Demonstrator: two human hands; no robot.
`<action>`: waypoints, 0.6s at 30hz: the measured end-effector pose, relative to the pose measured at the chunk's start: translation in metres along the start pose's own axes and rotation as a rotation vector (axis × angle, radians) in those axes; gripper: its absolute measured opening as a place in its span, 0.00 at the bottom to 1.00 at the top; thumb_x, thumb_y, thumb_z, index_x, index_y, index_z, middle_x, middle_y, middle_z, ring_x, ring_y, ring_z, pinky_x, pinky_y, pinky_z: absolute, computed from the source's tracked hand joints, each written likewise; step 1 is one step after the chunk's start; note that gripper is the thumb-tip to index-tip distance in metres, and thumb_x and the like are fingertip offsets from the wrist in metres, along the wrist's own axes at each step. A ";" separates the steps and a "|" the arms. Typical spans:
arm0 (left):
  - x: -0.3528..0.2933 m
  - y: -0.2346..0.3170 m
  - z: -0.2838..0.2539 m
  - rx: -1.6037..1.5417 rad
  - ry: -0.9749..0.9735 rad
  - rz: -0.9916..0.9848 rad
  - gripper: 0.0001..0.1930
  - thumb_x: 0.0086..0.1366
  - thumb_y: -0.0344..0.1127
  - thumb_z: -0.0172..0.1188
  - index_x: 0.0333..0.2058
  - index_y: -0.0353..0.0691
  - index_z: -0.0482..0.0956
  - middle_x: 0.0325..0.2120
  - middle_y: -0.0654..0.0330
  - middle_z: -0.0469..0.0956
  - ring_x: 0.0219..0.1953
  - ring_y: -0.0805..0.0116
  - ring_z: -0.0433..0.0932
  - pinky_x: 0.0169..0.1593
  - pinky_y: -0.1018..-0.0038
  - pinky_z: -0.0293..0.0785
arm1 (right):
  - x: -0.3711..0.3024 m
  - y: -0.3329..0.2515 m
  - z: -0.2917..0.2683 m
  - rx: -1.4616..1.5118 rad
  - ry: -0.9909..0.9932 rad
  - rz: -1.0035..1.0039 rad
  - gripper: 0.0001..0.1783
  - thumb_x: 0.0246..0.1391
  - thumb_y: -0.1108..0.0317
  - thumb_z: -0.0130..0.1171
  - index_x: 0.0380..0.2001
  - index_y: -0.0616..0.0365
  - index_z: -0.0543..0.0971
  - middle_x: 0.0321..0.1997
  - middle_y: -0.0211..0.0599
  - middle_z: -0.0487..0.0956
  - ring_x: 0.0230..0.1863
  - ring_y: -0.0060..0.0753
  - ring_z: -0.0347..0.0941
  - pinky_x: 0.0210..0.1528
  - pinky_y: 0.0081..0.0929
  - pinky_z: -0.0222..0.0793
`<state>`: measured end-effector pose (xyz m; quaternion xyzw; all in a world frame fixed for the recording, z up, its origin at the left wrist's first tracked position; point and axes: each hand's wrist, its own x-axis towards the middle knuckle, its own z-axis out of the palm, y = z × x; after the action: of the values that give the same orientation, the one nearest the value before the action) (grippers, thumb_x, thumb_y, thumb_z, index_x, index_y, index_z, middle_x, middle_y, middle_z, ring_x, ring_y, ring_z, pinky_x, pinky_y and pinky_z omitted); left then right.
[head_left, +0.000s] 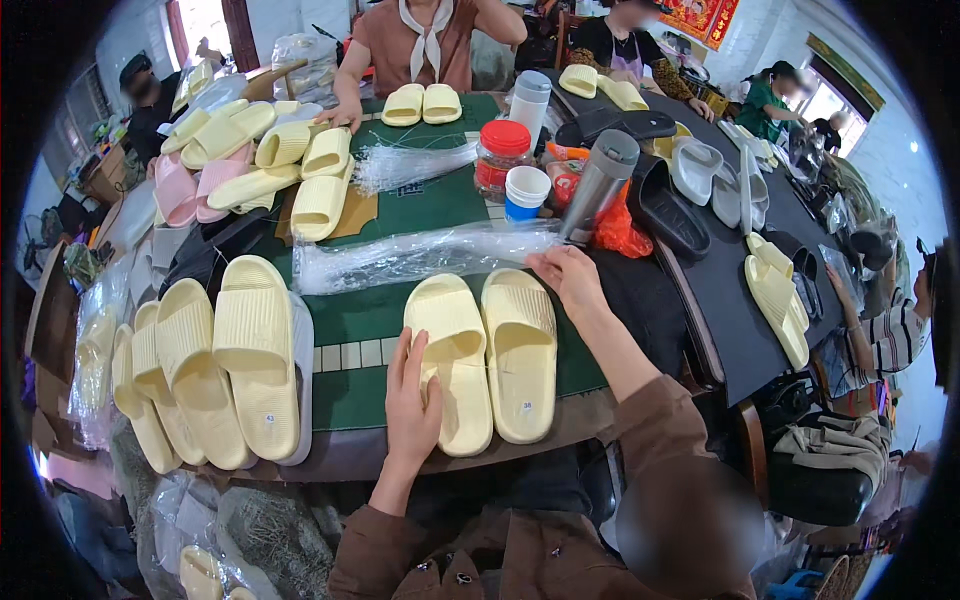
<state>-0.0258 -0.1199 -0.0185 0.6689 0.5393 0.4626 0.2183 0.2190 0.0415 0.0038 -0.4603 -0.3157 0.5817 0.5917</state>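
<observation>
Two pale yellow slide slippers lie side by side in front of me, toes pointing away: a left slipper (462, 385) and a right slipper (524, 370). My left hand (412, 405) rests against the left slipper's outer side, fingers stretched and thumb apart. Beyond the toe of the right slipper, my right hand (570, 280) has thumb and fingertips together at the end of a bundle of thin clear plastic strands (420, 258). Whatever is between those fingertips is too small to make out. A thin strand seems to run between the two slippers.
Yellow slippers (262, 370) stand in a row at the left. Past the strands are a steel flask (602, 180), a blue-and-white cup (526, 192) and a red-lidded jar (503, 155). Across the table, a person's hand (343, 115) is near more slippers. Black slippers (672, 215) lie right.
</observation>
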 end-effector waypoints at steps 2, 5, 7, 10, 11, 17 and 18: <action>0.000 0.000 -0.001 0.012 0.004 0.003 0.30 0.61 0.23 0.49 0.63 0.40 0.60 0.63 0.45 0.56 0.64 0.47 0.58 0.64 0.62 0.57 | 0.013 0.010 0.004 0.027 0.030 0.001 0.04 0.58 0.78 0.47 0.36 0.68 0.67 0.38 0.52 0.78 0.39 0.43 0.80 0.45 0.31 0.78; -0.001 0.001 0.000 0.006 -0.001 0.000 0.30 0.60 0.22 0.48 0.63 0.39 0.60 0.63 0.46 0.56 0.64 0.47 0.58 0.64 0.62 0.57 | 0.020 0.027 0.002 -0.004 0.095 0.015 0.03 0.57 0.78 0.47 0.35 0.68 0.68 0.37 0.53 0.78 0.37 0.43 0.80 0.43 0.30 0.79; -0.001 0.000 0.001 -0.009 0.001 -0.012 0.30 0.60 0.22 0.48 0.63 0.39 0.60 0.63 0.46 0.57 0.64 0.47 0.58 0.64 0.62 0.58 | 0.018 0.031 -0.005 -0.048 0.057 -0.017 0.03 0.56 0.78 0.48 0.33 0.67 0.69 0.33 0.52 0.79 0.36 0.41 0.80 0.39 0.28 0.79; -0.003 -0.001 0.000 0.027 0.015 0.012 0.30 0.60 0.22 0.48 0.63 0.39 0.61 0.63 0.46 0.57 0.64 0.47 0.58 0.64 0.61 0.58 | 0.003 0.025 -0.004 -0.142 0.050 0.003 0.03 0.58 0.77 0.49 0.32 0.65 0.70 0.32 0.45 0.78 0.33 0.30 0.78 0.33 0.19 0.75; -0.004 -0.002 -0.001 0.030 0.019 0.003 0.30 0.60 0.22 0.48 0.63 0.39 0.61 0.63 0.46 0.57 0.64 0.47 0.58 0.64 0.61 0.58 | 0.005 0.026 -0.008 -0.208 -0.033 0.028 0.04 0.57 0.75 0.50 0.31 0.66 0.71 0.31 0.43 0.78 0.29 0.27 0.75 0.29 0.18 0.71; -0.003 0.000 0.003 0.001 0.019 -0.007 0.30 0.59 0.22 0.49 0.62 0.39 0.61 0.63 0.46 0.57 0.64 0.47 0.59 0.64 0.61 0.58 | 0.020 0.017 -0.027 -0.436 -0.290 0.051 0.10 0.57 0.69 0.52 0.26 0.64 0.77 0.22 0.33 0.75 0.17 0.17 0.61 0.18 0.17 0.55; -0.003 -0.001 0.003 0.006 0.016 -0.003 0.30 0.59 0.22 0.49 0.63 0.39 0.61 0.63 0.46 0.57 0.64 0.47 0.59 0.64 0.61 0.58 | 0.020 0.017 -0.021 -0.503 -0.294 0.032 0.11 0.57 0.68 0.52 0.25 0.64 0.77 0.21 0.32 0.74 0.17 0.17 0.62 0.18 0.18 0.55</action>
<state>-0.0241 -0.1220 -0.0217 0.6649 0.5436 0.4661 0.2125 0.2336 0.0557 -0.0226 -0.5081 -0.5252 0.5549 0.3976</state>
